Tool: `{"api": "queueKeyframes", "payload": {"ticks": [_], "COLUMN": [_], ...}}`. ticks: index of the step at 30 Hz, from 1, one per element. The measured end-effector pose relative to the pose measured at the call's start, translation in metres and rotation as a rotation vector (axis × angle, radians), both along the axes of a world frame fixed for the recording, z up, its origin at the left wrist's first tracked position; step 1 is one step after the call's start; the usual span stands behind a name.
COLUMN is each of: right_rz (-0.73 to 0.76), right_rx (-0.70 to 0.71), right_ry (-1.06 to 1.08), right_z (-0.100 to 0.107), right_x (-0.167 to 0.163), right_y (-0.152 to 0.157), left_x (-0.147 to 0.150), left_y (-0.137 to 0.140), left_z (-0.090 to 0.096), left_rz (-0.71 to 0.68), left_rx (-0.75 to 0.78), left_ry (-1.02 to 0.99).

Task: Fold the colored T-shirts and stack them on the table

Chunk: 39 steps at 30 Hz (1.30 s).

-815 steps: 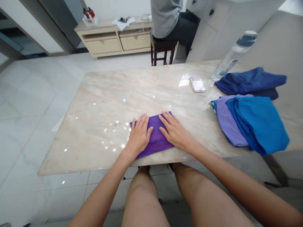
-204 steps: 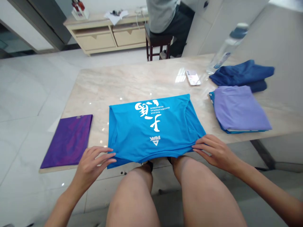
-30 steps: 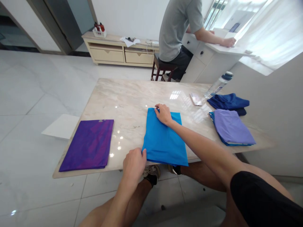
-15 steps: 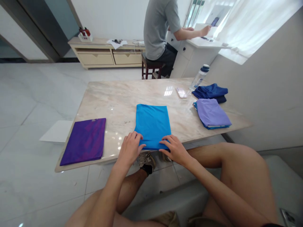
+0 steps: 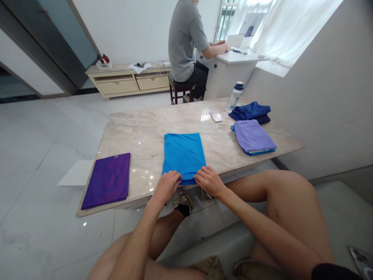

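Note:
A bright blue folded cloth (image 5: 184, 153), perhaps a garment, lies flat at the front edge of the marble-patterned table (image 5: 140, 128). My left hand (image 5: 168, 186) is closed on its near left corner, fingers curled over the top. At the near right corner my right hand (image 5: 210, 181) grips the same cloth, thumb and fingers pressed together. Between the hands the near edge shows a fold with a darker layer beneath. To the left lies a folded purple cloth (image 5: 108, 179). On the right is a stack topped by a lilac folded cloth (image 5: 254, 135).
Behind the stack sit a crumpled dark blue cloth (image 5: 251, 112) and a clear water bottle (image 5: 234, 97). A small packet (image 5: 216, 116) lies nearby. Beyond the table a person in a grey shirt (image 5: 186, 42) sits on a stool by a white desk (image 5: 230, 74). A phone (image 5: 361, 260) rests on the seat.
My fingers have gone from spread over the cloth's near edge to closed on its two near corners. The view has shifted slightly. The seated person's raised hand has come down to the desk.

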State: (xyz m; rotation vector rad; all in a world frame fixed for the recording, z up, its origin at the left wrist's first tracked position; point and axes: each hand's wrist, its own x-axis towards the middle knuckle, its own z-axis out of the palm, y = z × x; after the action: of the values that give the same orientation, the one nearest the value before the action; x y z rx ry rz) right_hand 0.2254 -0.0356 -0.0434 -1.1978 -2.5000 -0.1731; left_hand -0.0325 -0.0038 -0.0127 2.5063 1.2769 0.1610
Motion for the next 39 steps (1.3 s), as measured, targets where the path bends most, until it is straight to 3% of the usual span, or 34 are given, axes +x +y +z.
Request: {"api": "queueKeyframes", "payload": {"ticks": [8, 16, 21, 27, 30, 33, 36, 39], "right_rz": [-0.049, -0.067, -0.014, 0.178, 0.078, -0.031, -0.002, -0.154], "right_rx": [-0.108, -0.111, -0.022, -0.12, -0.151, -0.188, -0.291, -0.349], "right_ry": [0.17, 0.199, 0.119, 0.069, 0.186, 0.239, 0.165, 0.115], "right_z": [-0.016, -0.021, -0.017, 0.004, 0.017, 0.02, 0.005, -0.02], "right_x": [-0.003, -0.011, -0.006, 0.005, 0.011, 0.005, -0.011, -0.022], "right_y": [-0.013, -0.003, -0.004, -0.02, 0.015, 0.084, 0.148, 0.182], "left_x": [-0.006, -0.006, -0.005, -0.007, -0.002, 0.005, 0.004, -0.003], "left_y": [-0.003, -0.001, -0.004, -0.007, -0.005, -0.001, 0.003, 0.004], "left_z": [-0.009, -0.004, -0.001, 0.002, 0.0, -0.013, -0.033, -0.049], "left_rz": [-0.077, -0.121, -0.134, -0.107, 0.03, 0.119, 0.15, 0.187], "left_rx": [0.003, 0.01, 0.034, -0.067, 0.026, 0.144, 0.224, 0.244], "left_ry": [-0.049, -0.058, -0.04, 0.057, -0.024, -0.118, -0.089, -0.037]}}
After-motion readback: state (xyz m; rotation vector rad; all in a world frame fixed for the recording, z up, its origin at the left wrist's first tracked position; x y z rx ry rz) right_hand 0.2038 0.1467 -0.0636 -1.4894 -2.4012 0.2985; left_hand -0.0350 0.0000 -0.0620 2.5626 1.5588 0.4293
